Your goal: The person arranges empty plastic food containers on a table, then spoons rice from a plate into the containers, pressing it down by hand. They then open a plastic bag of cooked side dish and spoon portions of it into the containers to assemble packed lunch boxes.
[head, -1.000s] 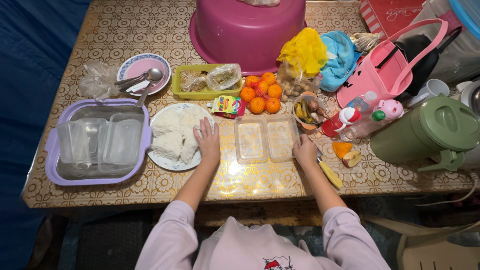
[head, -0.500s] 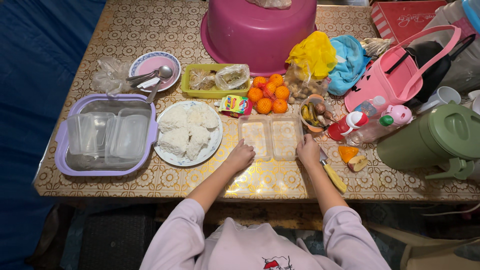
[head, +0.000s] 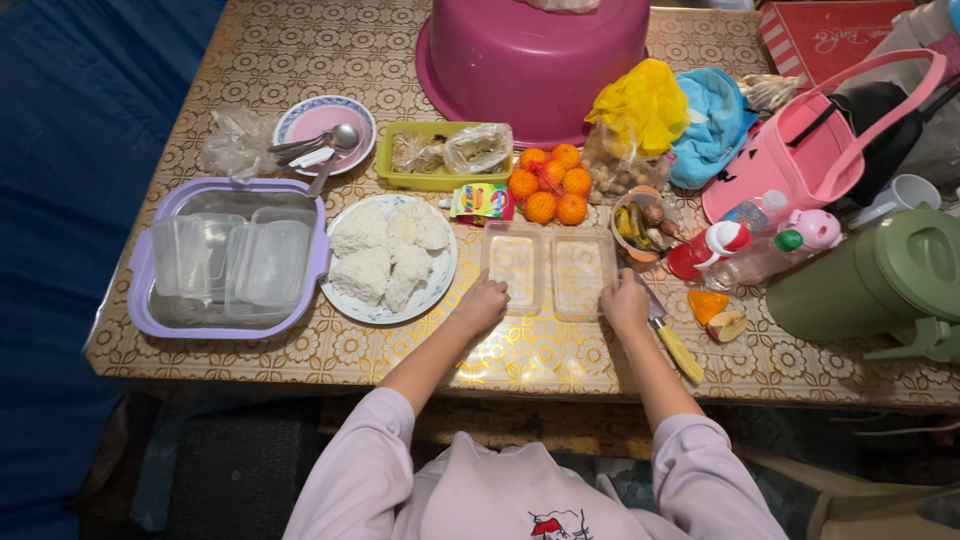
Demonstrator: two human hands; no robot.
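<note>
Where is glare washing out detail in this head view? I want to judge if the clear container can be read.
Head view: lamp glare sits on the glossy table cover just below the clear two-compartment container, between left hand and right hand; container floor also shines; frame edges bow slightly; focus stays sharp.

Pink basin (head: 535,55) cut off above

A gold floral-patterned tablecloth (head: 300,60) lies under a magenta basin (head: 535,60), lavender tray (head: 140,275), lime-green dish (head: 440,180), orange tangerines (head: 548,193), pink bag (head: 790,160), olive-green jug (head: 880,275), yellow-handled knife (head: 675,345) and white rice cakes (head: 385,255).
</note>
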